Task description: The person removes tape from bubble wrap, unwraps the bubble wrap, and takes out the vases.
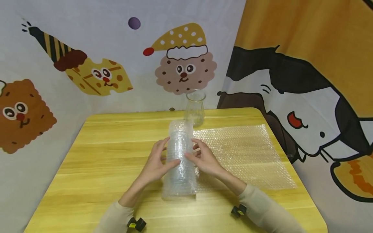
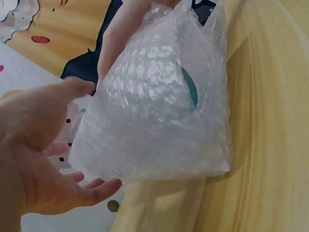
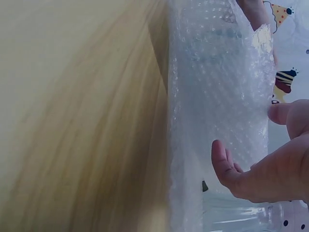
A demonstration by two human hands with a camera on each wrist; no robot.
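A bundle rolled in clear bubble wrap (image 1: 180, 176) lies lengthwise on the table, its layers milky and shiny. Through its open end in the left wrist view shows a curved teal edge (image 2: 190, 88); the rest of the contents is veiled by the wrap. My left hand (image 1: 157, 163) is at the bundle's left side, thumb over the top and fingers spread along the side. Opposite it, my right hand (image 1: 205, 158) has its thumb at the upper right surface and its fingers loosely bent beside the wrap. In the right wrist view, the bundle (image 3: 227, 92) stretches past that hand.
A flat sheet of bubble wrap (image 1: 244, 155) spreads right of the bundle toward the table's right edge. Beyond the bundle's far end stands a clear glass vase (image 1: 194, 110) near the back edge. Cartoon-printed cloth (image 1: 113, 38) hangs around the wooden table (image 1: 96, 155).
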